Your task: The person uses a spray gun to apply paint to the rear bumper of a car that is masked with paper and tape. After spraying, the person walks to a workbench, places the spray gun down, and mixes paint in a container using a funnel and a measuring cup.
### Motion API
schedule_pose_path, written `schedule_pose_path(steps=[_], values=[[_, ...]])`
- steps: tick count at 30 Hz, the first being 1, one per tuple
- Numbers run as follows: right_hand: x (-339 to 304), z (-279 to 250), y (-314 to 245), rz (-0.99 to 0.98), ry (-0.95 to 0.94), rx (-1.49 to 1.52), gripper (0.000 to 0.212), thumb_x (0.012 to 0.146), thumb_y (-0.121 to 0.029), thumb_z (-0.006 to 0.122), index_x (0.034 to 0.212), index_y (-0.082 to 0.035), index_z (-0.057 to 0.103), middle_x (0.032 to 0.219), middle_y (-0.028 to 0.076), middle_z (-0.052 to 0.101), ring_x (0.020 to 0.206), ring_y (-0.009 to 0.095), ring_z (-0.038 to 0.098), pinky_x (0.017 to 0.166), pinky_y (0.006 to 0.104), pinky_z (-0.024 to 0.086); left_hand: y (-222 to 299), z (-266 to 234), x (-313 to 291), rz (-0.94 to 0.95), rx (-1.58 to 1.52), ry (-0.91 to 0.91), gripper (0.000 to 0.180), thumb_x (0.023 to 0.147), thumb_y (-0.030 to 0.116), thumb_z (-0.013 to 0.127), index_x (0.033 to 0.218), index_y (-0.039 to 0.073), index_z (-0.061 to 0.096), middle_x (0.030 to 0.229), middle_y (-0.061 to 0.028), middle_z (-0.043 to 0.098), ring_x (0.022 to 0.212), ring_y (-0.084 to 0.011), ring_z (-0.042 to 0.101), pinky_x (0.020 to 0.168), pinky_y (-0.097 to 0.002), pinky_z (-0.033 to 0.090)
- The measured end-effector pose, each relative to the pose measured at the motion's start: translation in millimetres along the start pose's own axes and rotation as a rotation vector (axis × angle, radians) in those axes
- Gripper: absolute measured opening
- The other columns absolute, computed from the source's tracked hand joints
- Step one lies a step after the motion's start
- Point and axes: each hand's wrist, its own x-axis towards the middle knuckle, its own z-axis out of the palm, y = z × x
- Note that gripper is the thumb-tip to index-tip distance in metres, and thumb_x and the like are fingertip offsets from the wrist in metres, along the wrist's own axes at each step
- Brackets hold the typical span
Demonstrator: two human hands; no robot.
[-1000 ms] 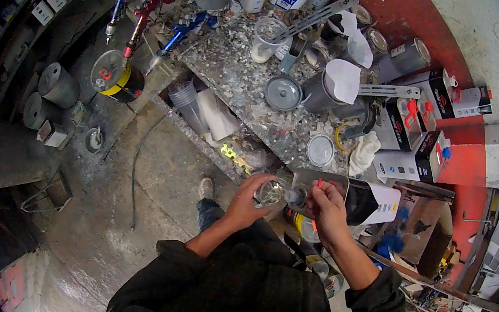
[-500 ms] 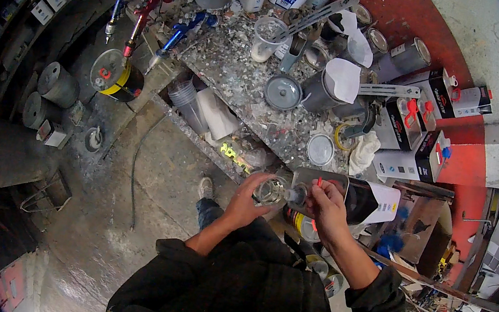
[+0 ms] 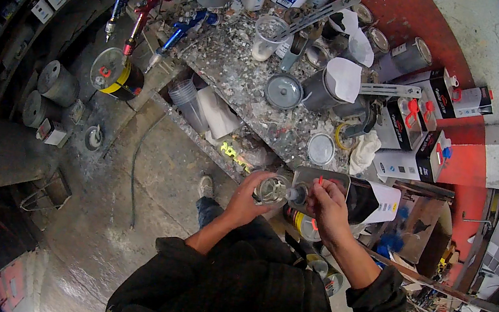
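Note:
My left hand [image 3: 248, 198] is wrapped round a clear cup [image 3: 271, 190], its open mouth facing up. Beside it, a rectangular can [image 3: 375, 203] in white and black lies tipped over, its bare metal top toward the cup. The can's pale translucent spout [image 3: 292, 194] reaches to the cup's right rim. At the can's top my right hand [image 3: 328, 210] is closed, with a bit of red showing at the fingertips, seemingly the can's handle. The fingers hide most of that grip. Whether liquid runs from the spout is too small to tell.
A paint-crusted bench [image 3: 225, 57] holds a round lid [image 3: 320, 149], a grey tub [image 3: 283, 92], a clear plastic cup [image 3: 269, 37], a crumpled cloth [image 3: 363, 155] and several cans. Spray guns [image 3: 181, 31] hang at its left end. A hose [image 3: 134, 172] lies on the floor.

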Motion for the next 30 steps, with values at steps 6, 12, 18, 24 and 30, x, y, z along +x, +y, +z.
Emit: schedule_pose_path(steps=[6,12,18,24,30], values=[[0.6,-1.7,0.2,0.008,0.002,-0.010,0.016,0.099,-0.025,0.056,0.104,-0.011,0.053,0.083,-0.004,0.051,0.069,0.008,0.048,0.060,0.0227,0.038,0.8,0.2,1.4,0.002,-0.006,0.003,0.072,0.065,0.003,0.079,0.131,0.010,0.053,0.133,-0.0128,0.052,0.129,-0.0305,0.047,0.109,-0.0386,0.036],[0.9,-1.6,-2.1,0.013,-0.012,-0.024,0.016,0.099,-0.026,0.056,0.103,-0.011,0.053,0.082,-0.003,0.050,0.070,0.008,0.047,0.061,0.0226,0.038,5.3,-0.9,3.4,-0.008,-0.016,0.015,0.070,0.064,0.004,0.080,0.130,0.009,0.054,0.131,-0.0124,0.054,0.126,-0.0296,0.049,0.107,-0.0382,0.038],[-8.9,-1.2,-13.4,0.018,0.037,0.010,0.016,0.099,-0.025,0.056,0.104,-0.010,0.055,0.083,-0.002,0.050,0.071,0.009,0.046,0.061,0.0243,0.038,9.0,-1.3,6.4,0.038,-0.031,-0.012,0.068,0.065,0.006,0.081,0.129,0.009,0.055,0.129,-0.0118,0.055,0.123,-0.0288,0.051,0.105,-0.0372,0.040],[-29.7,-38.0,-44.0,-0.048,0.018,0.070,0.019,0.099,-0.024,0.056,0.107,-0.006,0.054,0.083,-0.001,0.052,0.068,0.009,0.047,0.057,0.0235,0.037,41.6,11.3,18.6,0.078,-0.067,-0.078,0.073,0.064,0.007,0.081,0.131,0.007,0.053,0.129,-0.0100,0.055,0.124,-0.0260,0.051,0.107,-0.0371,0.038],[-63.9,-76.4,-87.3,-0.067,0.092,0.112,0.019,0.099,-0.025,0.055,0.105,-0.007,0.056,0.080,-0.003,0.049,0.065,0.007,0.042,0.053,0.0218,0.032,87.9,33.4,40.7,0.115,-0.049,-0.209,0.069,0.064,0.012,0.083,0.128,0.008,0.056,0.128,-0.0102,0.056,0.122,-0.0277,0.052,0.104,-0.0376,0.041]])
